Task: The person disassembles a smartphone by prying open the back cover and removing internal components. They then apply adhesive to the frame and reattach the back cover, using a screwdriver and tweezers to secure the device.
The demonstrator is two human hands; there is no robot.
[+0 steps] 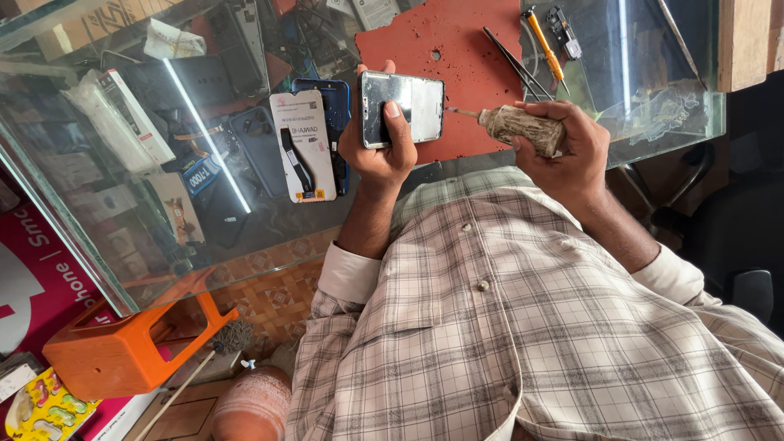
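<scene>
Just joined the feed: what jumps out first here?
The phone held up in the left hand, at centre above the red mat. The right hand grips a worn-handled tool with its tip at the phone's right edge. Left of the phone a white part packet lies on the glass counter; an orange stool stands at lower left.

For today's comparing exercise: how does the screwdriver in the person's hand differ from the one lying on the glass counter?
The held screwdriver has a thick, worn brownish handle; the lying screwdriver has a slim orange one. The held one sits in the right hand, tip towards the phone in the left hand; the orange one lies untouched. Both have thin metal shafts.
</scene>
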